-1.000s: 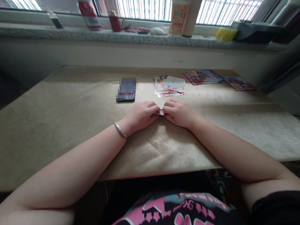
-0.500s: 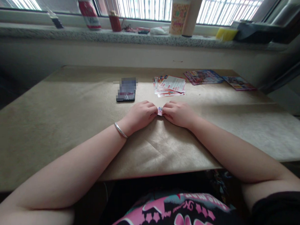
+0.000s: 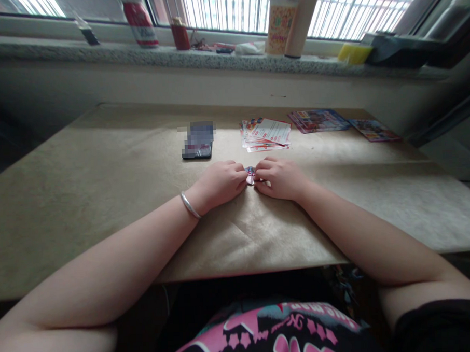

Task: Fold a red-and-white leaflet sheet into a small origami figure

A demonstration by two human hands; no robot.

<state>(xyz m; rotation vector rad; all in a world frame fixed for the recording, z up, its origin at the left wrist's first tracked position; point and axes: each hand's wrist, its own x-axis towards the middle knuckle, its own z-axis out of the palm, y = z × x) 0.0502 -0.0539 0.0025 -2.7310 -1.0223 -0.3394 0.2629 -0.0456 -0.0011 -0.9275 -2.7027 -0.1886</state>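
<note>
A small piece of printed paper (image 3: 250, 176), pinkish white with blue marks, looks folded or crumpled between my two hands just above the table. My left hand (image 3: 226, 182), with a silver bangle at its wrist, pinches the left side of the paper, fingers curled. My right hand (image 3: 278, 177) holds the right side between thumb and fingertips, with a little gap showing between thumb and forefinger. Most of the paper is covered by the fingers. Beyond my right hand lies a fanned pile of white and red printed cards (image 3: 270, 132).
A dark phone (image 3: 198, 144), partly blurred out, lies beyond my left hand. Colourful printed cards (image 3: 320, 120) and another stack (image 3: 375, 130) lie at the back right of the table (image 3: 84, 203). Along the windowsill stand a can (image 3: 140, 24), a patterned cup (image 3: 281, 26) and a yellow object (image 3: 354, 53).
The paper between my hands has changed shape, showing more of its blue part and reaching slightly nearer me. My right thumb has moved apart from the forefinger. Both forearms stay nearly still.
</note>
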